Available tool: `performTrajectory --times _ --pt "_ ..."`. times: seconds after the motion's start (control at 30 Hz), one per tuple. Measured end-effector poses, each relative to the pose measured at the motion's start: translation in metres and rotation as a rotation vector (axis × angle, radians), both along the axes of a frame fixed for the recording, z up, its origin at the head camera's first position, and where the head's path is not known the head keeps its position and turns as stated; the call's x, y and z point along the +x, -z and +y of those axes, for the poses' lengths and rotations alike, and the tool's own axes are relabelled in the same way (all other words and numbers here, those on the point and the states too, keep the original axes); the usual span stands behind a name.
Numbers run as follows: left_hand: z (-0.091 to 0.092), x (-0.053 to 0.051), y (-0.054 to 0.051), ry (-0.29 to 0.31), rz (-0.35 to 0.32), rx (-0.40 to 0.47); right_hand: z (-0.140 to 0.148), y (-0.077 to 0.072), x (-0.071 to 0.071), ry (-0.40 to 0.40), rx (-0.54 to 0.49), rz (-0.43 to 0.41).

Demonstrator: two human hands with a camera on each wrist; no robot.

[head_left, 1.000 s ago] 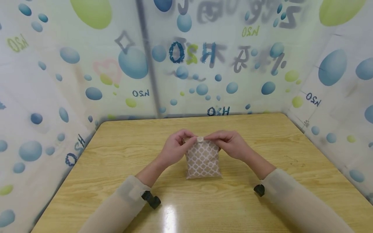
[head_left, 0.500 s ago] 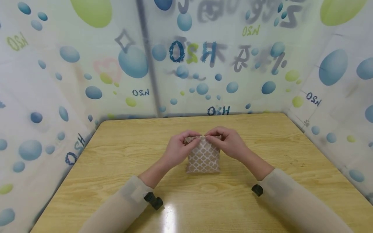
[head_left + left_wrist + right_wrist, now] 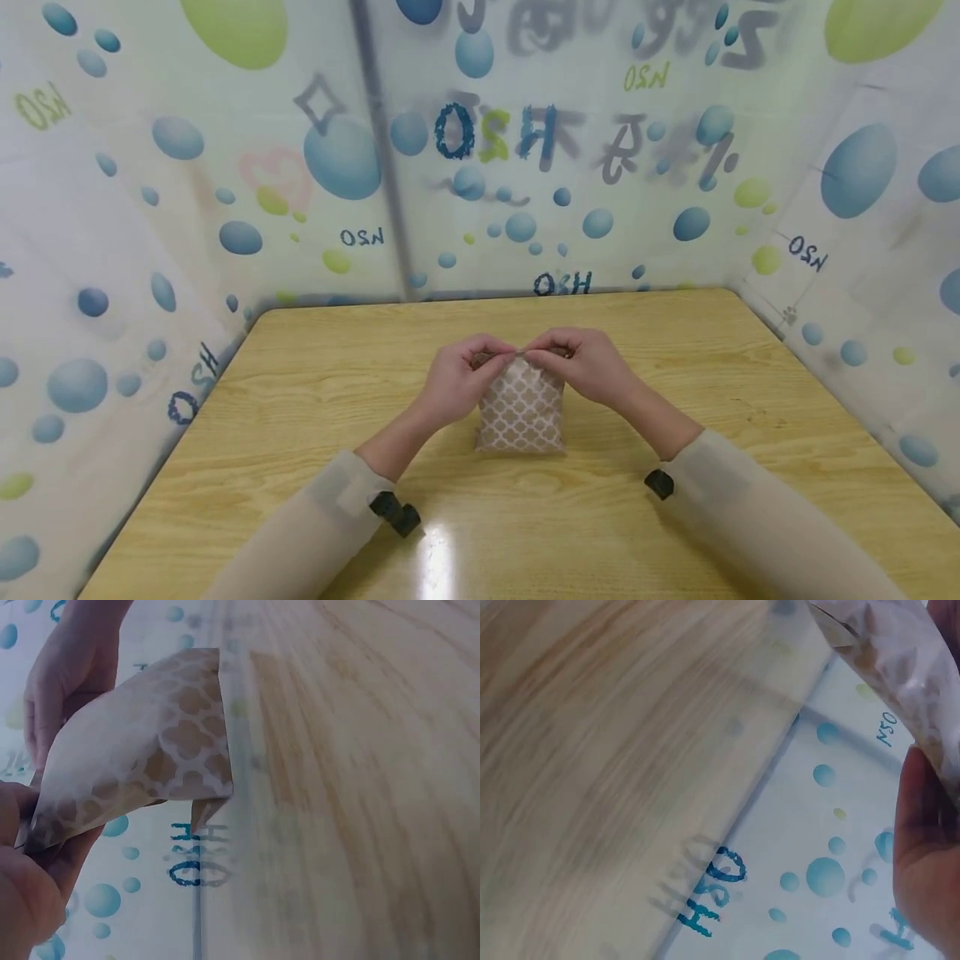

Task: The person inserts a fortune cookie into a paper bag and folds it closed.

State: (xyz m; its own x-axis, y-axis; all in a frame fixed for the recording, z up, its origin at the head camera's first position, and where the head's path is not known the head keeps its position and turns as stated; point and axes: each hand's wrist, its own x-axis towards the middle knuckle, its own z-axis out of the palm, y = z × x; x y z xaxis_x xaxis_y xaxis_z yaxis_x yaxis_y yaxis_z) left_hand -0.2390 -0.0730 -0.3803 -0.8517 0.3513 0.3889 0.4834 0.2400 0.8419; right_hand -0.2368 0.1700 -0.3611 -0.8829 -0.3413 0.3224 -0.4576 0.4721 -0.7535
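Note:
A small pouch (image 3: 521, 412) with a tan-and-white lattice pattern hangs upright between my hands, low over the table's middle. My left hand (image 3: 457, 382) pinches its top edge left of centre, thumb on the near side. From the right, my right hand (image 3: 592, 367) pinches the same edge, and the two sets of fingertips almost meet. The left wrist view shows the pouch (image 3: 150, 742) bulging, with a flat lower end. In the right wrist view its other face (image 3: 911, 660) looks shiny and crinkled. What is inside it is hidden.
The pale wooden table (image 3: 315, 400) spreads around the hands. A printed curtain (image 3: 600, 167) with blue and green ovals stands behind it and along both sides. Black wrist mounts (image 3: 395, 513) sit on the sleeve cuffs.
The fingertips have drawn together along the pouch's top edge, and the small white round spot seen there at first is covered. The pouch tipped slightly, then came back.

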Motion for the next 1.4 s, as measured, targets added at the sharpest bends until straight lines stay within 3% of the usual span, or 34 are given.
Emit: performTrajectory --times 0.1,0.3,0.4,0.6,0.8,0.97,1.2,1.4 --pt "-0.004 -0.002 0.001 0.000 -0.033 0.007 0.002 -0.001 0.000 0.015 0.012 -0.034" --pt "-0.012 -0.004 -0.001 -0.025 -0.172 0.011 0.005 0.003 -0.001 0.083 0.017 0.014" --pt "-0.014 -0.005 -0.002 -0.058 -0.199 0.002 0.008 0.006 -0.002 0.063 -0.026 -0.057" --pt "-0.018 -0.007 -0.003 -0.087 -0.187 -0.013 0.012 0.009 -0.003 0.011 -0.086 -0.213" --pt "-0.025 -0.012 0.005 -0.002 -0.266 0.029 0.011 0.008 -0.003 0.026 -0.067 -0.210" --pt "-0.034 -0.017 0.011 0.029 -0.359 0.110 0.018 0.011 -0.006 0.017 -0.052 -0.280" --pt "-0.033 -0.017 0.009 -0.010 -0.360 0.102 0.025 0.014 -0.007 0.033 -0.114 -0.362" --pt "-0.029 -0.018 0.010 -0.036 -0.376 0.111 0.022 0.009 -0.011 0.077 -0.072 -0.370"
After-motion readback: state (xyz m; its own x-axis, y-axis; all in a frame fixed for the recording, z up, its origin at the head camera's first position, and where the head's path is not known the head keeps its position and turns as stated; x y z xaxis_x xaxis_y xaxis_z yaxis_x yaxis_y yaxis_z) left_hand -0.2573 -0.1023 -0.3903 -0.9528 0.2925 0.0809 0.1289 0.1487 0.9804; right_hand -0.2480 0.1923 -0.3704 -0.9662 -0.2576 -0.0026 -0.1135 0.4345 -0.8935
